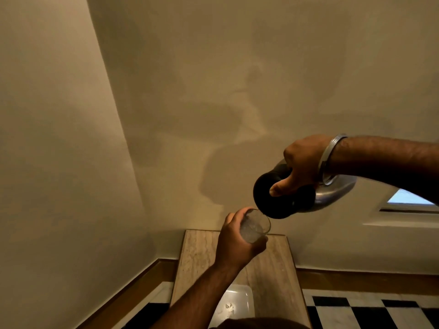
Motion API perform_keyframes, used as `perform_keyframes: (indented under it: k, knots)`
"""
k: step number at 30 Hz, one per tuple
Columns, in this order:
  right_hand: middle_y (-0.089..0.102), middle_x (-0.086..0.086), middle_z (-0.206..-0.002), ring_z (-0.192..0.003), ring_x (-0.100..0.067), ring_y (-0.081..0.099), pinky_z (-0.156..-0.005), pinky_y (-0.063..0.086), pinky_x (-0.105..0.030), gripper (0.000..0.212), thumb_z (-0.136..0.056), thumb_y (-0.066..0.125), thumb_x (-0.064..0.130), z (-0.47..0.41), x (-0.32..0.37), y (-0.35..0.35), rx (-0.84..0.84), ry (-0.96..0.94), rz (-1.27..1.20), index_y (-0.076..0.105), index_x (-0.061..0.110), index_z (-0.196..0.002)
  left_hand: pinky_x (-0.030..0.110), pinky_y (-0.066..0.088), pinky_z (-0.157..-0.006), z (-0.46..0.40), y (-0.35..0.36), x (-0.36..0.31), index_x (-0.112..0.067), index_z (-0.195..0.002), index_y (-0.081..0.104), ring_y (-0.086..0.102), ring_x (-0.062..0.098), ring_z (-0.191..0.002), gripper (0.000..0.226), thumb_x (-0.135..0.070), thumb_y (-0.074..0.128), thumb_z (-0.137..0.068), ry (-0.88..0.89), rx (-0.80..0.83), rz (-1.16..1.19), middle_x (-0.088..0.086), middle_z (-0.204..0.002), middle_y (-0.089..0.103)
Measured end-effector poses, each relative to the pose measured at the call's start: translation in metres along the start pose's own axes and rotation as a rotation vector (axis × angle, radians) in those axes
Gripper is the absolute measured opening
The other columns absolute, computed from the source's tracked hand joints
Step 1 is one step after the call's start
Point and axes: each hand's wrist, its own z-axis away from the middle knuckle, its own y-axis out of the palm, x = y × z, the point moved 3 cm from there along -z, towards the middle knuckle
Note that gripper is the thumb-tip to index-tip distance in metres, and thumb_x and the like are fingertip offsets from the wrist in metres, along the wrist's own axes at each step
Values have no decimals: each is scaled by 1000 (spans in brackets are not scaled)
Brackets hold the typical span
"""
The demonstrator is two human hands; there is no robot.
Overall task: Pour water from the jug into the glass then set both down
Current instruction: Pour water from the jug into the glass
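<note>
My right hand (300,166) grips the handle of a steel jug (332,194) with a black top (282,200). The jug is tipped far over to the left, its black spout end just above the glass. My left hand (237,245) is wrapped around a clear glass (254,225), held in the air and tilted toward the jug's spout. Water shows in the glass; the stream itself is too faint to make out. Both objects hang well above the table.
A narrow pale wooden table (273,269) stands against the beige wall below my hands. A white tray (237,302) lies on its near end. Black-and-white checkered floor (368,312) spreads to the right, and a dark skirting board runs along the walls.
</note>
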Motion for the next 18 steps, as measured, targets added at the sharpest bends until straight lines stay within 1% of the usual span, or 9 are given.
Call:
perform_keyframes:
  k: [2, 5, 6, 8, 10, 14, 16, 18]
  knots:
    - [61, 2, -56, -52, -19, 58, -51, 42, -27, 86, -28, 35, 96, -1, -2, 1, 0, 1, -2, 56, 19, -59, 18, 53, -83, -1, 1, 0, -56, -125, 41, 54, 1, -107, 75, -48, 83, -65, 3, -1, -1, -10, -124, 53]
    - [59, 3, -54, -50, -18, 56, -50, 40, -26, 85, -29, 35, 96, -1, -4, 2, -7, -12, 9, 55, 18, -57, 28, 56, -85, -1, 3, 0, -53, -127, 42, 55, 3, -108, 75, -51, 83, -65, 14, -1, -15, -9, -124, 53]
    - [59, 3, -54, -50, -18, 56, -49, 40, -26, 85, -29, 35, 96, -1, -4, 2, -6, -15, 9, 55, 18, -57, 28, 57, -86, -1, 4, 0, -56, -126, 41, 54, 3, -108, 75, -51, 83, -64, 14, -2, -19, -10, -125, 52]
    - [60, 3, -54, -50, -17, 57, -49, 40, -26, 85, -29, 35, 96, 0, -6, 2, 6, -12, -1, 56, 19, -58, 25, 56, -85, -1, 6, -1, -67, -121, 37, 53, 0, -108, 75, -51, 82, -63, 19, -4, -33, -14, -124, 51]
    - [60, 3, -54, -50, -17, 57, -49, 40, -26, 84, -29, 36, 96, 0, -7, 3, 15, -7, -16, 56, 20, -60, 23, 55, -84, -3, 7, -1, -73, -118, 34, 53, -1, -106, 77, -52, 82, -62, 20, -10, -46, -17, -122, 50]
    - [59, 3, -53, -49, -17, 56, -48, 40, -26, 81, -33, 39, 95, -3, -11, 7, 24, -4, -28, 55, 21, -59, 22, 55, -83, -5, 10, 0, -75, -117, 32, 54, -1, -106, 78, -53, 81, -61, 21, -20, -68, -18, -121, 51]
    - [59, 3, -53, -49, -17, 55, -48, 39, -26, 77, -40, 44, 95, -5, -14, 11, 30, 4, -45, 54, 21, -59, 21, 54, -83, -6, 10, 0, -75, -117, 32, 54, 0, -106, 77, -54, 82, -62, 23, -25, -70, -16, -122, 51]
    - [56, 4, -48, -46, -16, 52, -48, 39, -25, 73, -47, 51, 91, -6, -19, 13, 40, 14, -89, 55, 19, -55, 22, 55, -84, -8, 9, 0, -73, -117, 34, 54, 0, -106, 76, -53, 83, -62, 22, -32, -71, -14, -123, 52]
